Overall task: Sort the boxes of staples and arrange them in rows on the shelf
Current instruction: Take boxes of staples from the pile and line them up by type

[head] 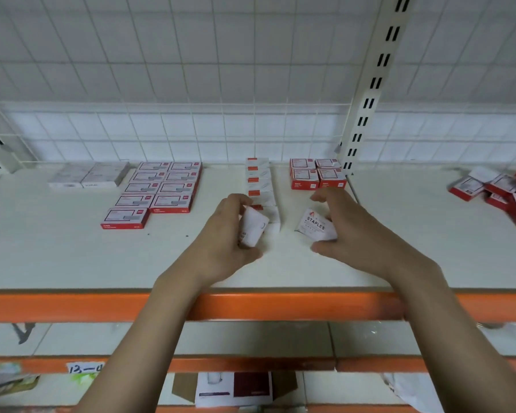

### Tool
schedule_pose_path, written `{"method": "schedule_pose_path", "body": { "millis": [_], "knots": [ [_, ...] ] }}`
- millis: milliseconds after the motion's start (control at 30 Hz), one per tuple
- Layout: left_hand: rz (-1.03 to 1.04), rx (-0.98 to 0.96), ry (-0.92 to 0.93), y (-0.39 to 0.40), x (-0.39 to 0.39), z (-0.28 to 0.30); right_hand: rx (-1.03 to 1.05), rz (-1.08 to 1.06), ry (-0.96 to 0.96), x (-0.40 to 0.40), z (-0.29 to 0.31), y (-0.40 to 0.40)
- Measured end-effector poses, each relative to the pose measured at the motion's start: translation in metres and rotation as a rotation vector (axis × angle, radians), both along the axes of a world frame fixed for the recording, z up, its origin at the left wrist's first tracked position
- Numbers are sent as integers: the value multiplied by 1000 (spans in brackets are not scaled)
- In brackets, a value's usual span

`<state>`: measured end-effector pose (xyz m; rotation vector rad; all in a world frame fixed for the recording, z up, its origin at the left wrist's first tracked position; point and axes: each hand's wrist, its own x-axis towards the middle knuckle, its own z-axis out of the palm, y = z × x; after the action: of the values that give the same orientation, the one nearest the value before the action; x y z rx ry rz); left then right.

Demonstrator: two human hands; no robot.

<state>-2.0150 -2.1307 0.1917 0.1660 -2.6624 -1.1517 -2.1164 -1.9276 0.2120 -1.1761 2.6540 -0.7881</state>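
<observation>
My left hand (221,234) grips a small white staples box (252,226), tilted, just in front of a single-file row of white boxes with red corners (261,186) that runs toward the shelf's back. My right hand (349,228) holds another white box marked STAPLES (315,225) a little to the right of that row, above the shelf board (72,257). Two columns of red-edged boxes (161,186) lie to the left. A small block of red boxes (318,174) stands behind my right hand. Grey-white boxes (87,175) sit at the far left.
A loose heap of red and white boxes (501,195) lies at the right end of the shelf. A slotted upright post (370,93) rises at the back, with a wire grid behind. An orange beam (72,307) edges the shelf's front; lower shelves hold other goods.
</observation>
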Motion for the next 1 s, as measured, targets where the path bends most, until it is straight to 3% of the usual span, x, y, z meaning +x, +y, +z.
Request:
{"method": "schedule_pose_path", "body": {
  "millis": [333,467,633,1000],
  "knots": [
    [42,-162,85,-14,-10,1,23,63,203,-27,1,-14],
    [35,-361,184,-30,-10,2,18,66,222,-30,-1,-23],
    [167,-648,244,-60,-5,3,8,39,252,-27,-1,-45],
    [43,-663,238,-190,18,5,-90,-45,270,16,-4,-165]
  ]
}}
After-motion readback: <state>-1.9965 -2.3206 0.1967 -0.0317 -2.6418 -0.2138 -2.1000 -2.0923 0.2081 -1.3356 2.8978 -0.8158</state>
